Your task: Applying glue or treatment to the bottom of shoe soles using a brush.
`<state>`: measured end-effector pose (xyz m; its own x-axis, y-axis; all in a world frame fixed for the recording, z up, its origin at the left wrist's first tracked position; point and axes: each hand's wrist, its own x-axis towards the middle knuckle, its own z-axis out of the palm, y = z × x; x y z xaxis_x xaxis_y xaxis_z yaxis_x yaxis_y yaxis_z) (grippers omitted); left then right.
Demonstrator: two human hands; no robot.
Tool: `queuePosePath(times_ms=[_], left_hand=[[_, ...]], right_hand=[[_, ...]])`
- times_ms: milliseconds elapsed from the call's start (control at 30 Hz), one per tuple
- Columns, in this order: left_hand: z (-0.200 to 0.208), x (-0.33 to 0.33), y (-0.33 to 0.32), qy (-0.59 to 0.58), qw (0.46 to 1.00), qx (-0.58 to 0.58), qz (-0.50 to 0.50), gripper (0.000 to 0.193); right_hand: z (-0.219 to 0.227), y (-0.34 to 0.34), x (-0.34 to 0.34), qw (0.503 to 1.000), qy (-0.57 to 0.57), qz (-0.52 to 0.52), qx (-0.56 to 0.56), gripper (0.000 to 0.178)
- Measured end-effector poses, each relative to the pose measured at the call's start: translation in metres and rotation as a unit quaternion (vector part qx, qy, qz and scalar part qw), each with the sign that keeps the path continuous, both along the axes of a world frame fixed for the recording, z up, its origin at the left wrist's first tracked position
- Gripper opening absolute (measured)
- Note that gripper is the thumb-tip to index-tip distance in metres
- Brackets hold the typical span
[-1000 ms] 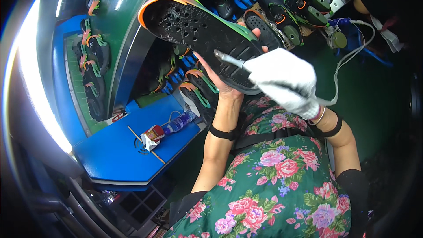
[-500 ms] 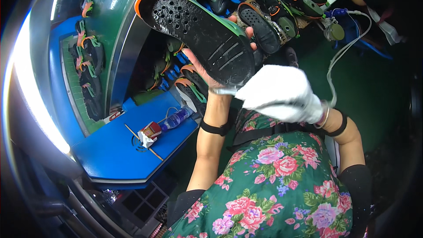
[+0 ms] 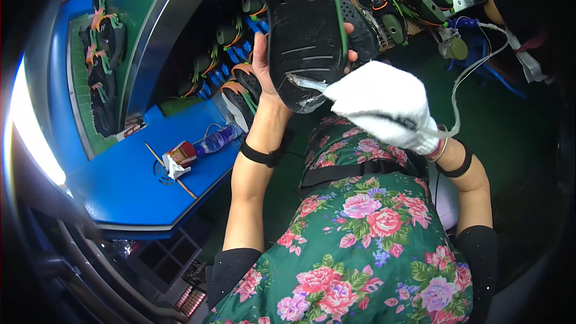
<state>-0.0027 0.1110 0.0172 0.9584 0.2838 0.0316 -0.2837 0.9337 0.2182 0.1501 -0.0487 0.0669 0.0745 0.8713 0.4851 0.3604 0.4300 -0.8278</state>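
Note:
My left hand (image 3: 264,66) grips a black shoe sole (image 3: 306,39) from behind, its thumb on the left edge and fingertips at the right. The sole has round holes toward the far end, several slots across the middle and a green and orange rim. Its far end runs out of view at the top. In a white glove, my right hand (image 3: 381,108) is closed on a small brush (image 3: 309,83); the glove hides the handle. The brush's pale, wet-looking tip touches the near end of the sole, where the surface is shiny.
On the left, a blue table (image 3: 126,186) carries a plastic bottle (image 3: 219,139), a red box (image 3: 182,155) and a thin stick (image 3: 187,188). Beyond it, shoe parts (image 3: 108,42) lie on a green conveyor. Shoes (image 3: 384,6) fill racks behind. A pale cable (image 3: 461,87) hangs near my right wrist.
The sole has turned more upright and moved left and up with my left hand. The brush has moved from beside its near end onto its surface. My view has shifted slightly.

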Motion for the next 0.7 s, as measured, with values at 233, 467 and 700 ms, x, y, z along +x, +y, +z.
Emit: queuePosePath(times_ms=[233,467,700], left_hand=[[-0.003,-0.008,0.01,0.06,0.997,0.02,-0.047,0.104],[0.009,-0.013,0.015,0.23,0.967,0.104,-0.045,0.09],[-0.011,-0.026,0.028,0.266,0.957,0.115,-0.006,0.084]], right_hand=[[0.008,-0.009,-0.012,0.991,0.011,0.13,0.024,0.029],[-0.005,-0.004,-0.012,0.98,-0.161,0.077,0.083,0.028],[0.007,0.01,-0.003,0.995,-0.013,0.094,0.018,0.025]])
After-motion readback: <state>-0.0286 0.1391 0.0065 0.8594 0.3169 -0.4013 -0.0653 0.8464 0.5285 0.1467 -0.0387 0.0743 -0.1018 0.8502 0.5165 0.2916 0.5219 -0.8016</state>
